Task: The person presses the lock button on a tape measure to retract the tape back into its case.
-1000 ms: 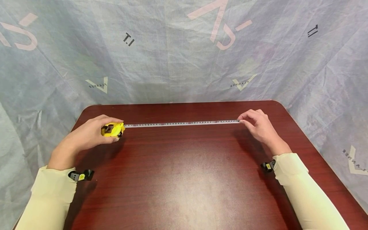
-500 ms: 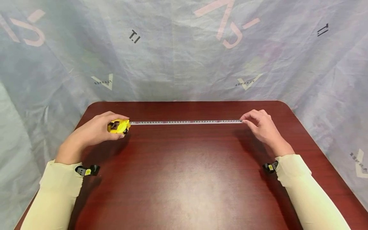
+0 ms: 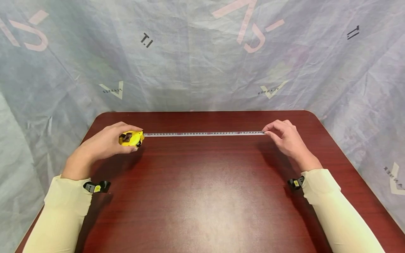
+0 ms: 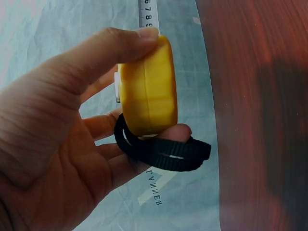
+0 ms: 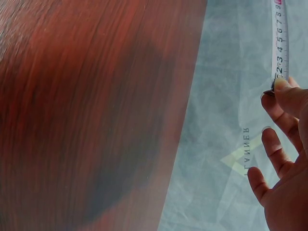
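A yellow tape measure case [image 3: 132, 138] is gripped between the thumb and fingers of the left hand [image 3: 104, 142], at the left above the table. From it the white blade [image 3: 196, 134] runs straight across to the right hand [image 3: 286, 140], which pinches its metal end between thumb and forefinger. In the left wrist view the left hand [image 4: 62, 120] holds the yellow case [image 4: 149, 91] edge-on, with a black strap [image 4: 168, 153] looped below it. The right wrist view shows the right hand [image 5: 288, 159] pinching the blade [image 5: 279, 43] near its low numbers, the other fingers loosely bent.
A dark red wooden table [image 3: 202, 182] with rounded back corners lies beneath both hands. Behind and beside it hangs a grey printed cloth [image 3: 190, 63]. Black straps with small devices are at both wrists, by the cream sleeves.
Over the last second the head view has shifted slightly, and the case and left hand appear a little farther right and higher. Both hands keep their hold, with the blade still stretched between them.
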The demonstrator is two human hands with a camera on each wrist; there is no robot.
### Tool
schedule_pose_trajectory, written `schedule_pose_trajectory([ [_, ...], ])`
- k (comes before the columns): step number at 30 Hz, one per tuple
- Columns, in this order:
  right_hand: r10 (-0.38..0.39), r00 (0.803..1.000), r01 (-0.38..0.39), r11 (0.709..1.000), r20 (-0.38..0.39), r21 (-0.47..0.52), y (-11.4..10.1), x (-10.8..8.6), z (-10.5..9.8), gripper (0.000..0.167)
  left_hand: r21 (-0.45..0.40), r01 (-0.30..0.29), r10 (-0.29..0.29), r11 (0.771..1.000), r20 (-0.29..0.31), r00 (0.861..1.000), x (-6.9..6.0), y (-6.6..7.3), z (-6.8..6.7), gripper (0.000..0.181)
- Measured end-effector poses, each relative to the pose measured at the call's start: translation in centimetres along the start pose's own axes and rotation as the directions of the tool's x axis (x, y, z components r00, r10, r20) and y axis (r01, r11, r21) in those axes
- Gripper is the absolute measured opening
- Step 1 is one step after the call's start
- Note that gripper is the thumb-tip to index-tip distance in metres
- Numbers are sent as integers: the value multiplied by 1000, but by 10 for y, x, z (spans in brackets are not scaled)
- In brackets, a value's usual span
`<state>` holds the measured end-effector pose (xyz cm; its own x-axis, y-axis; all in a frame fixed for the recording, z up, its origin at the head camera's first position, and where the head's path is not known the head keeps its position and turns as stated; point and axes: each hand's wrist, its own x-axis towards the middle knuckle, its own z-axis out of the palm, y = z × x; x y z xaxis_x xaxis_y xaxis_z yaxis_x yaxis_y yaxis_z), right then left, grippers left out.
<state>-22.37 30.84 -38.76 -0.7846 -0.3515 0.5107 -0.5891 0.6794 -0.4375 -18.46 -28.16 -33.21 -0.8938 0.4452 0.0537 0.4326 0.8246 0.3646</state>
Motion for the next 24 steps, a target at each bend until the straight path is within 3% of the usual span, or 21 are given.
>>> schedule_pose_trajectory([
  [24,-18,1000,18,1000,-3,15,-2,2,8,15,-3,-21,21,1000,-12,1000,6,4,5,59],
])
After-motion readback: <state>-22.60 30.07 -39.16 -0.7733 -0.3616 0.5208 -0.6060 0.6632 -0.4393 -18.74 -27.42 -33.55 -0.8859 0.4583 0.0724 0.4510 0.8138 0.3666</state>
